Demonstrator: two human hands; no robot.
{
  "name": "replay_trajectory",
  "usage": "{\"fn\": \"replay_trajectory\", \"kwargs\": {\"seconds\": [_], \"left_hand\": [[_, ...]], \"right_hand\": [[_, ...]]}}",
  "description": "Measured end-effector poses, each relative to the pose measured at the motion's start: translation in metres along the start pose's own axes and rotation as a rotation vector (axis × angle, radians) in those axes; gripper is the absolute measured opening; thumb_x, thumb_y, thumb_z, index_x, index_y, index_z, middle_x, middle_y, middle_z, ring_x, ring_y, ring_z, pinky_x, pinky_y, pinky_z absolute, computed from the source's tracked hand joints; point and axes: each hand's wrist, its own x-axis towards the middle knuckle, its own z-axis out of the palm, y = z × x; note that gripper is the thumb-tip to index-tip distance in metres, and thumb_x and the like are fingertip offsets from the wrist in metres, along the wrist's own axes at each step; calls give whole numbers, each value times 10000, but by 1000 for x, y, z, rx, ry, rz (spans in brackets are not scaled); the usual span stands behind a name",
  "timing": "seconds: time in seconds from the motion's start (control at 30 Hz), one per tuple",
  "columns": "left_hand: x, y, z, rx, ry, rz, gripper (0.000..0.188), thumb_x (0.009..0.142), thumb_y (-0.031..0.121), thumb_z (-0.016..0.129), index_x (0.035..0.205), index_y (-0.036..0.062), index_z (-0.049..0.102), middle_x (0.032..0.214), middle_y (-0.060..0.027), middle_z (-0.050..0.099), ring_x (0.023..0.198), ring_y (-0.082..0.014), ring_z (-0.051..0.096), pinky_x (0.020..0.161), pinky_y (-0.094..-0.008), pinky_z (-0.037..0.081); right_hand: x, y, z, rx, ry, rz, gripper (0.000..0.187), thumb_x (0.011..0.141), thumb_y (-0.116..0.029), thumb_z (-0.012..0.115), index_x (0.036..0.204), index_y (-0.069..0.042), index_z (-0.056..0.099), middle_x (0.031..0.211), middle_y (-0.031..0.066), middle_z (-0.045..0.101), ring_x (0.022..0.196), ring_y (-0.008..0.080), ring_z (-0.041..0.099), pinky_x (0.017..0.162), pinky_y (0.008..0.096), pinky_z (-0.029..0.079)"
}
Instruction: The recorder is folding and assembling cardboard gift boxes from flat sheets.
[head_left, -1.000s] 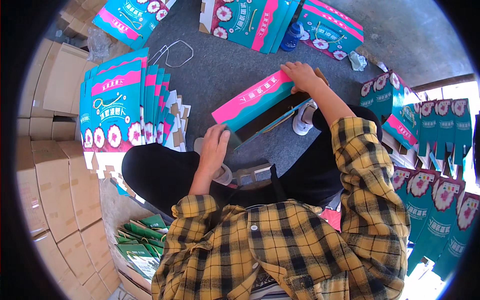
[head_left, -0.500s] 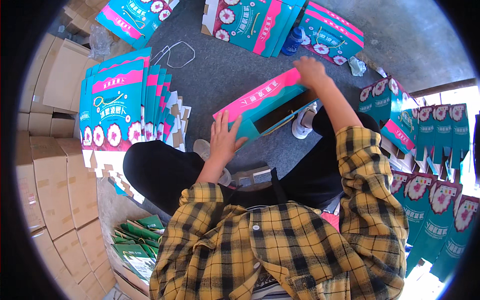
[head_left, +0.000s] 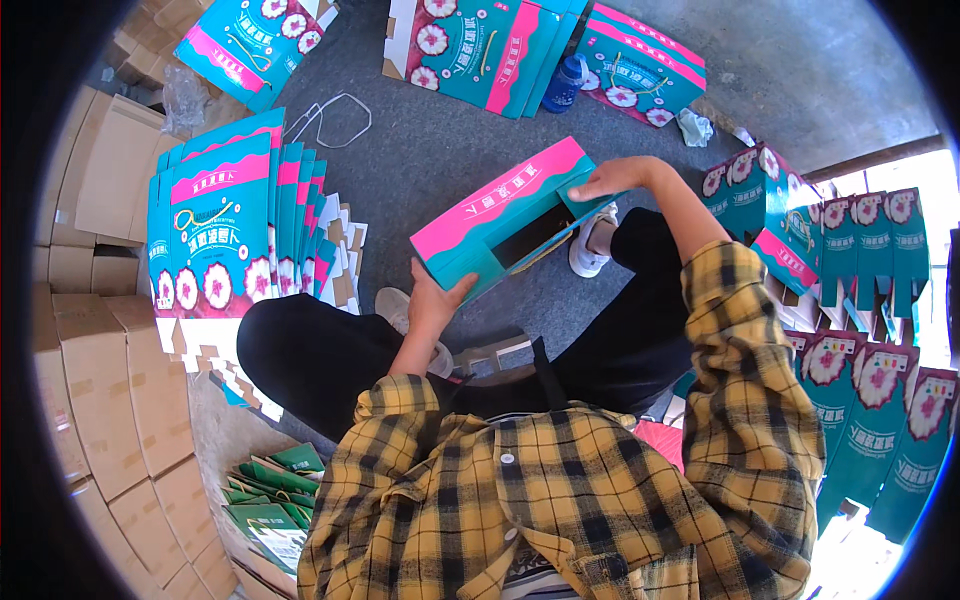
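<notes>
Open teal-and-pink gift carton (head_left: 497, 213) tilted over grey floor (head_left: 400, 170), held from both ends: left hand (head_left: 432, 302) partly curled round near left end, thumb on teal side; right hand (head_left: 618, 177) gripping far right end, fingers hidden, right forearm (head_left: 688, 208) slanting inward

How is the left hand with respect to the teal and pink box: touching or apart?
Touching. The head view shows the left hand at the left end of the box, its thumb lying against the teal side.
</notes>
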Motion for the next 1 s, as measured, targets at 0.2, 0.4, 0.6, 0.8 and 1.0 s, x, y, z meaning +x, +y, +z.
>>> {"fn": "replay_trajectory", "kwargs": {"seconds": [0.2,0.4,0.6,0.8,1.0], "left_hand": [[16,-11,10,-226,-284,2,773,753,476,735,1285,-15,461,1204,-289,539,1089,-400,577,910,-424,465],[12,19,3,-237,-293,-237,689,776,438,726,1251,-5,496,1020,-235,617,847,-310,664,688,-399,526],[14,-1,5,-357,-375,-334,940,797,657,541,1378,-16,232,1025,-205,620,726,-273,679,550,-335,544],[13,-38,3,-607,-236,-403,952,817,762,394,1361,-17,332,1185,-237,559,852,-333,670,649,-388,555],[12,-12,8,-407,-329,-389,862,819,707,491,1350,38,369,1188,-233,559,809,-339,677,617,-376,559]], "right_hand": [[-11,-14,30,-336,-27,-220,765,747,-596,657,1202,16,589,1168,220,612,1122,352,564,935,412,448],[-6,-32,24,-381,94,-188,635,682,-438,756,1188,-79,622,1061,171,661,1012,328,625,849,411,493],[10,-36,10,-405,206,-145,865,579,-510,813,1262,-78,505,1160,145,594,1075,320,583,875,417,481],[20,-45,25,-479,444,29,1172,507,-555,844,1420,-54,307,1351,214,431,1208,374,486,977,421,432],[54,26,35,71,557,285,1214,534,-602,819,1406,28,256,1309,243,494,1205,382,508,990,420,439]]}}
